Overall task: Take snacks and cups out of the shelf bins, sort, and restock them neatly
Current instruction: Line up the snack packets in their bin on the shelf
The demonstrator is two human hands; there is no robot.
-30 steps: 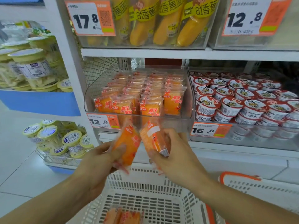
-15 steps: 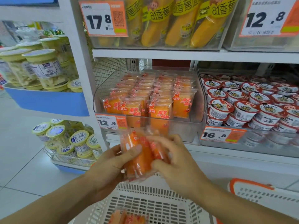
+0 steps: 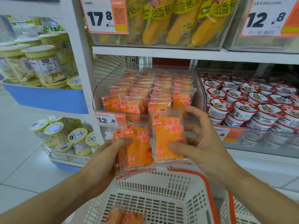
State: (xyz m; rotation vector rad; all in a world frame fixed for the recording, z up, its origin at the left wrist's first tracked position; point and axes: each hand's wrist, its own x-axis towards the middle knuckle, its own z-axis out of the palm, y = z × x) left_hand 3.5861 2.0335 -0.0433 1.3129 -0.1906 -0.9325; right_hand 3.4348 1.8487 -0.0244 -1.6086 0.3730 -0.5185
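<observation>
Since half a second ago, both hands have spread the packets apart, faces up, over the white basket (image 3: 161,191): left hand (image 3: 103,160) grasps stacked orange packets (image 3: 137,147), right hand (image 3: 203,143) pinches one packet (image 3: 168,136), before the clear snack bin (image 3: 113,78).

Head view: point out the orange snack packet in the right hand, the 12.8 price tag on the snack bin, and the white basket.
Orange snack packet (image 3: 168,136), head view, front face.
12.8 price tag (image 3: 106,120), head view, on the printed digits.
White basket (image 3: 155,180), head view, far slotted wall.
</observation>
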